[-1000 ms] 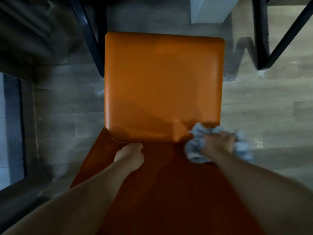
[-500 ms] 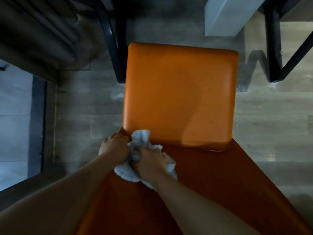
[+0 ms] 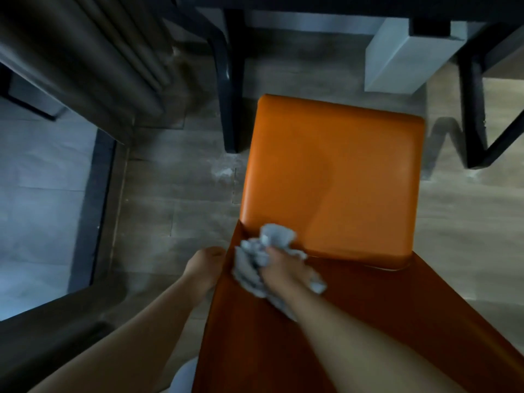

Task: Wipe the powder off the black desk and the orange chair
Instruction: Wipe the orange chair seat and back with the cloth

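Two hands are at the orange chair (image 3: 334, 177): grey cloth (image 3: 276, 236) is clenched in right hand (image 3: 283, 272) at seat crease, left hand (image 3: 202, 268) fingers unclear; crease to be swept next, probably

The chair (image 3: 331, 177) stands on the floor (image 3: 175, 199), seat farther off, back nearer; the cloth (image 3: 255, 268) lies at the seat's near left corner, gripped in the right hand (image 3: 283, 270); the left hand (image 3: 204, 268) is just left, against the back's edge; counter legs (image 3: 229, 89) stand beyond the seat, a block (image 3: 397, 61) between them.
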Available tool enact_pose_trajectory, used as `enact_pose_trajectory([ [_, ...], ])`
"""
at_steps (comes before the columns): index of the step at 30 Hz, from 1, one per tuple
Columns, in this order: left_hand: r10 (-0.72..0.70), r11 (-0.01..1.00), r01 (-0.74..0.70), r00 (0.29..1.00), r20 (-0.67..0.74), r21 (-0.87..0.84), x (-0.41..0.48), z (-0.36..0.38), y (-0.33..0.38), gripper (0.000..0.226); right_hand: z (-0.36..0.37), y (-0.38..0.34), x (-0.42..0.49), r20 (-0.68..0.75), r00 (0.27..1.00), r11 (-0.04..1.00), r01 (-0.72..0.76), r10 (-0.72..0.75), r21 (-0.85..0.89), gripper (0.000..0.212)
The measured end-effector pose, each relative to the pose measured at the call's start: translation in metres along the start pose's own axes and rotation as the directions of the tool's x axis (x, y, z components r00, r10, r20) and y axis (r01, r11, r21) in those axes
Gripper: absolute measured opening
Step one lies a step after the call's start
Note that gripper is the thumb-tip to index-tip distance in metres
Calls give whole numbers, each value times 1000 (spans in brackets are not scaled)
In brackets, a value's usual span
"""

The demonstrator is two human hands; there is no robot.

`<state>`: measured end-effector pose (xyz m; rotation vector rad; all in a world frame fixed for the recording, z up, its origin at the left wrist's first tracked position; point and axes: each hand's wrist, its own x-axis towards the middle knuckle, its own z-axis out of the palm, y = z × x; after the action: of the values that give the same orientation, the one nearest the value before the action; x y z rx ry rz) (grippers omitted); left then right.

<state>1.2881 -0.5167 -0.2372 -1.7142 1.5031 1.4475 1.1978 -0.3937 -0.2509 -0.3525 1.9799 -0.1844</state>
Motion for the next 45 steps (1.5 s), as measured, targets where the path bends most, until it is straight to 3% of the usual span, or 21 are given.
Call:
enact_pose_trajectory([
  [3, -115, 977, 115, 993, 11, -180, 2, -7, 0, 16, 6, -29, 5, 43, 993, 982, 98, -106, 159, 34],
  [5, -119, 972, 131, 990, 73, -194, 1, -9, 4, 15, -7, -4, 7, 70, 997, 969, -52, 36, 240, 43],
  [7, -109, 976, 125, 989, 98, -179, 0, -10, 5, 18, -18, 27, 8, -55, 973, 958, -208, 223, 197, 40],
  [8, -110, 977, 128, 988, 107, -170, -1, -11, 5, 19, -24, 33, 6, -62, 952, 925, -273, 299, 266, 36],
  [9, -108, 978, 124, 989, 104, -168, 1, -11, 2, 21, -26, 25, -1, 22, 956, 892, -280, 291, 355, 36],
  [10, -117, 975, 134, 987, 106, -174, 3, -11, 2, 22, -26, 7, -10, 162, 977, 887, -196, 140, 418, 46],
  [12, -153, 957, 176, 981, 116, -231, 7, -12, 4, 21, -9, -21, -9, 77, 993, 925, 58, -93, 376, 73],
  [14, -232, 921, 256, 966, 117, -292, 7, -14, 6, 19, 4, -47, -5, 18, 999, 952, 29, -36, 305, 34],
  [15, -246, 909, 270, 962, 116, -317, 5, -17, 5, 20, 7, -49, -5, -44, 997, 961, 73, -63, 266, 35],
  [18, -179, 926, 214, 974, 138, -310, 0, -22, 3, 23, 6, -34, -8, 57, 981, 943, 160, -184, 292, 31],
  [22, -136, 916, 173, 983, 127, -362, 1, -19, -1, 18, 4, -35, 7, 76, 987, 975, 123, -139, 184, 23],
  [26, -58, 960, 76, 995, 76, -270, 11, -11, 0, 22, 5, -49, 14, 44, 997, 990, 58, -64, 127, 33],
  [29, 34, 998, -32, 999, 34, -49, 18, -8, 2, 18, 4, -31, -8, 24, 988, 984, 152, -154, 91, 53],
  [32, 120, 982, -117, 993, -16, 147, 21, -3, 4, 18, 6, -19, -18, -21, 986, 982, 168, -167, 81, 51],
  [35, 215, 882, -206, 976, 27, 423, 18, 7, 8, 27, 7, 9, 1, -47, 997, 980, 46, -56, -195, 39],
  [37, 211, 804, -251, 968, 136, 540, 16, 15, 12, 34, -12, 60, 6, -106, 992, 950, -103, 74, -296, 36],
  [41, 141, 464, -335, 942, 305, 820, 8, 30, 16, 51, -80, 165, -7, -205, 928, 812, -372, 312, -449, 39],
  [43, 122, 334, -350, 937, 328, 875, 3, 38, 16, 52, -81, 164, -9, -205, 927, 815, -375, 315, -443, 38],
  [45, 92, 252, -369, 929, 357, 895, -3, 47, 15, 49, -53, 125, -8, -105, 976, 906, -215, 190, -365, 38],
])
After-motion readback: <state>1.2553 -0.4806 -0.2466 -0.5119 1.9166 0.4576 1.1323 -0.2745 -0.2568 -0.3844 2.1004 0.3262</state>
